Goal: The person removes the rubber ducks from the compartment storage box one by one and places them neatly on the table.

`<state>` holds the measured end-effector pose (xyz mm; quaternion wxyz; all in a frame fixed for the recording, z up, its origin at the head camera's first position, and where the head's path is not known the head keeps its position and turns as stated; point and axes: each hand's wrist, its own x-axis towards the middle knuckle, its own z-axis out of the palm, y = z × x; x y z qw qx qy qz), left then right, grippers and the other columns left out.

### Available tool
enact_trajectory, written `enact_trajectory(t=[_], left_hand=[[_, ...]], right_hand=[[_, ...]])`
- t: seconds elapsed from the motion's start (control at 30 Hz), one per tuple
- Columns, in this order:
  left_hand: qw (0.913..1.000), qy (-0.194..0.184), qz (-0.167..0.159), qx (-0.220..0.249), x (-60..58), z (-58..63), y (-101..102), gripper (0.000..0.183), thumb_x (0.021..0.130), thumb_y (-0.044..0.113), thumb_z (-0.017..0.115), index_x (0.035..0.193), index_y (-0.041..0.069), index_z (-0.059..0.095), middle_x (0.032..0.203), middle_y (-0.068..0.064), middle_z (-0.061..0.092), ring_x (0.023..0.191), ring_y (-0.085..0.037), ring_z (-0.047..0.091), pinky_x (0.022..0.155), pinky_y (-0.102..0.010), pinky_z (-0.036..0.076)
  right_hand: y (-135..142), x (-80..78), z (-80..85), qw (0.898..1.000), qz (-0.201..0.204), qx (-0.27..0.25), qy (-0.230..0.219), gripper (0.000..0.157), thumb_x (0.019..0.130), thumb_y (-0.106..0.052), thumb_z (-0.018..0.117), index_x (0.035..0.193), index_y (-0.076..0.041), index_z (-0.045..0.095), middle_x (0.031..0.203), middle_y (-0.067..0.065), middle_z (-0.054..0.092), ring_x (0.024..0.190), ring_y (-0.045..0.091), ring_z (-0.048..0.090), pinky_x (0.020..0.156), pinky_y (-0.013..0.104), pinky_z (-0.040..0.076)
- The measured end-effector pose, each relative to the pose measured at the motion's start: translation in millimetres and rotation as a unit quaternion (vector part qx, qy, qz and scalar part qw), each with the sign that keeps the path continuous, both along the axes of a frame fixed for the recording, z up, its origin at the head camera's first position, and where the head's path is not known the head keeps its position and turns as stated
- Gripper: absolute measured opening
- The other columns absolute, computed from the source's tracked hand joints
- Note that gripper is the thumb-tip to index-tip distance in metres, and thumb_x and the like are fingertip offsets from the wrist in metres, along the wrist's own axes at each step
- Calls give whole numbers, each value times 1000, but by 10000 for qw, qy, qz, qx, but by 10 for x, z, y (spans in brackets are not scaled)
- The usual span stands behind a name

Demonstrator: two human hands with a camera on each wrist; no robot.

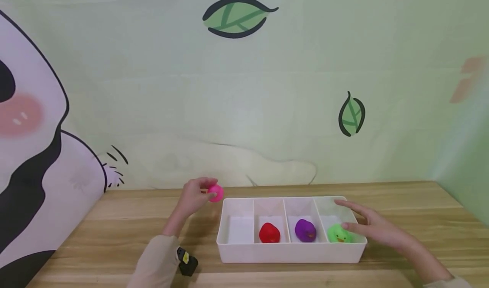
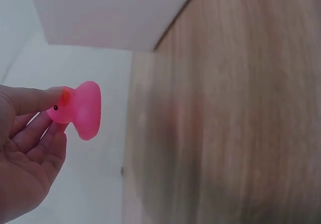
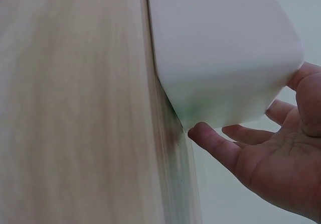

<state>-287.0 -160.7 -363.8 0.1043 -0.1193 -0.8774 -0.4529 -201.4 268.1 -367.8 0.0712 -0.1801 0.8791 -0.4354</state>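
Observation:
My left hand (image 1: 193, 197) pinches a pink rubber duck (image 2: 86, 111) between thumb and fingers, raised beyond the left end of a white box (image 1: 288, 253) with several compartments in a row. The duck's orange beak and one black eye show near the thumb in the left wrist view. At the box's right end, my right hand (image 1: 378, 227) is spread, its fingers extended along the end wall and rim. Its thumb overlaps a green duck (image 1: 339, 233) in the rightmost compartment. A purple duck (image 1: 305, 230) and a red duck (image 1: 269, 233) lie in the middle compartments.
The box stands on a wood-grain table (image 1: 95, 245). Behind it hangs a pale green backdrop (image 1: 172, 88) with printed leaves and a panda figure at the left. A black device (image 1: 187, 262) is strapped at the left wrist.

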Motion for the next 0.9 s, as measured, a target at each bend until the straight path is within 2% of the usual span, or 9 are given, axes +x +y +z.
enact_trajectory(t=[0.2, 0.43, 0.73, 0.9], left_hand=[[9990, -433, 99, -112, -67, -75, -16, 32, 78, -2, 66, 109, -7, 61, 105, -19, 64, 95, -29, 60, 79, -35, 51], [9963, -836, 126, -180, -111, -107, -28, 32, 79, -3, 64, 110, -6, 61, 106, -18, 63, 98, -29, 58, 83, -37, 49], [9951, -925, 126, -331, -133, -129, -3, 32, 79, -2, 63, 112, -5, 61, 108, -17, 63, 100, -29, 57, 82, -36, 50], [9955, -842, 172, -401, -98, -126, -10, 35, 80, 1, 65, 114, -3, 60, 111, -17, 62, 104, -31, 56, 83, -38, 50]], right_hand=[[13, 4, 0, 10000, -29, 18, -9, 60, 89, -25, 57, 140, -7, 32, 144, 30, 16, 121, 61, 21, 85, 71, 30], [20, -11, -9, 10000, -52, 0, -9, 60, 89, -26, 58, 140, -8, 33, 145, 30, 16, 121, 61, 20, 85, 71, 28], [26, -22, -11, 10000, -14, -20, 25, 60, 88, -25, 58, 140, -7, 33, 144, 30, 19, 121, 60, 23, 86, 71, 29], [26, -25, -12, 10000, 19, -14, 42, 60, 88, -25, 58, 139, -7, 33, 144, 30, 19, 120, 60, 24, 86, 70, 30]])
